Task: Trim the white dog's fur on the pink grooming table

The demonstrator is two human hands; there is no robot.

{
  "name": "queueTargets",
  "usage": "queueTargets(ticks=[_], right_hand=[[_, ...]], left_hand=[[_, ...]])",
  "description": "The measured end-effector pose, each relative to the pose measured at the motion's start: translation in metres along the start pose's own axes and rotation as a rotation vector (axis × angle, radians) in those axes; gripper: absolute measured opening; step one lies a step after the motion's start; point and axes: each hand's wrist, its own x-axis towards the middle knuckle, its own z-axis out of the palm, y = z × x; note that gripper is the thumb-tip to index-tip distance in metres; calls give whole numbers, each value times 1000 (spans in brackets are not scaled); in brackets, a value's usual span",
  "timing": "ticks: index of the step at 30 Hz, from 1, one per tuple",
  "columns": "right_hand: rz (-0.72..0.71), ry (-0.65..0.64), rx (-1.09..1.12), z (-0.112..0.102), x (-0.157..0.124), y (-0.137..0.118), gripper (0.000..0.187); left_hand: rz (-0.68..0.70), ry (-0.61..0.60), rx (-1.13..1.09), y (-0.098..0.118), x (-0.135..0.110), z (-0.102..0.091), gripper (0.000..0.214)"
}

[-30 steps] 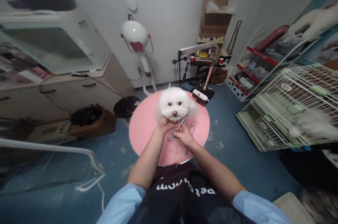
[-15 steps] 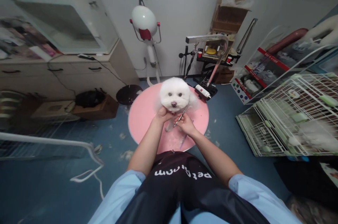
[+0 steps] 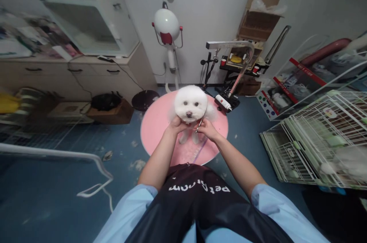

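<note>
A fluffy white dog (image 3: pixel 189 101) with a rounded head faces me on a round pink grooming table (image 3: pixel 155 132). My left hand (image 3: pixel 176 124) is closed on the fur under its chin, at the left of the jaw; the fingertips are partly hidden by fur. In my right hand (image 3: pixel 208 129) is a pair of scissors (image 3: pixel 198 126), its blades running up along the right side of the dog's head. A purple-edged comb (image 3: pixel 200 150) lies on the tabletop, near the dog's front paws, among loose clippings.
A grooming arm (image 3: pixel 237 76) and a white bottle (image 3: pixel 223 102) are at the table's back right. Behind stands a white-and-red dryer (image 3: pixel 166 25). Wire cages (image 3: pixel 315 140) fill the right; cabinets (image 3: pixel 106 71) and a white rail (image 3: pixel 57 150) are at left. Fur tufts (image 3: pixel 139 164) lie on the floor.
My view has swung a little to the left. My right hand has shifted slightly right, and the scissors stand steeper beside the dog's head. My left hand keeps its place under the chin.
</note>
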Motion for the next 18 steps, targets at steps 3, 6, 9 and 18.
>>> queueTargets(ticks=[3,6,9,18], right_hand=[[5,-10,3,-3,1,-5,45],[-13,-25,-13,-6,2,-9,42],[-1,-30,-45,-11,2,-13,41],[-61,-33,-203,-28,1,-24,36]], left_hand=[[3,23,21,0,0,0,14],[7,18,10,0,0,0,15],[27,19,-7,-1,2,-3,15],[16,28,1,0,4,-12,18]])
